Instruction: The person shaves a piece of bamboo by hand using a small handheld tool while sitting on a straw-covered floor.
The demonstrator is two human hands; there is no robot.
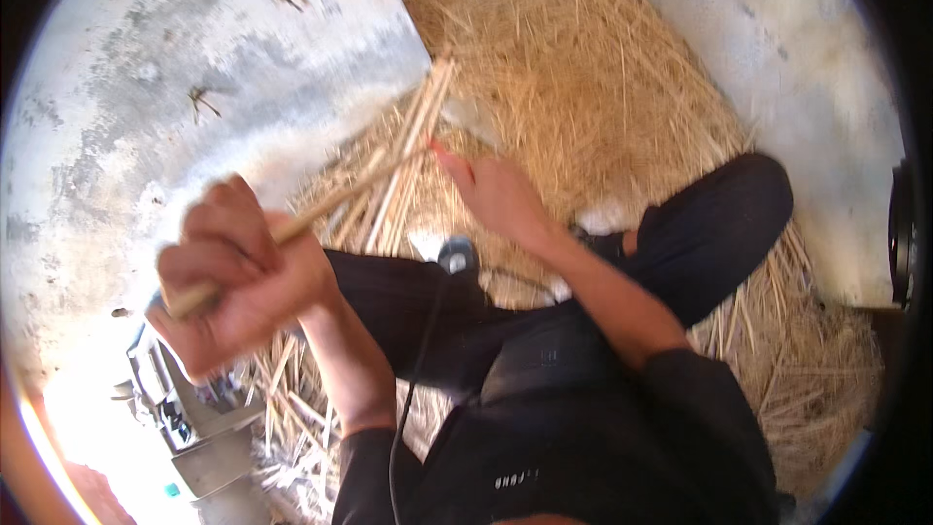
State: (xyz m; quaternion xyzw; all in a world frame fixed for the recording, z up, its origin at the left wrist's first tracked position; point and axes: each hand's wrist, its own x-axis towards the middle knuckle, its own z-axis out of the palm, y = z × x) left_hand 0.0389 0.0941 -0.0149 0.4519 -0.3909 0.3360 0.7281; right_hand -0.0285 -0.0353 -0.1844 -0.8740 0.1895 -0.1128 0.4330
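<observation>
My left hand (233,277) is closed in a fist around a long, thin wooden stick (355,192). The stick's thick end pokes out at the lower left of the fist, and the rest slants up to the right, tapering. At its thin far end my right hand (501,199) pinches with thumb and fingers; motion blurs the fingertips, and a reddish spot shows there. Just behind the stick, a bundle of pale split sticks (413,151) lies on the straw, leaning toward the wall's corner.
A broad heap of straw and shavings (573,68) spreads ahead between two weathered whitewashed walls (224,39). My crossed legs in dark trousers (719,233) rest on it. A black cable (418,369) hangs down my front. More split pieces (292,408) lie at lower left, beside a grey block (219,462).
</observation>
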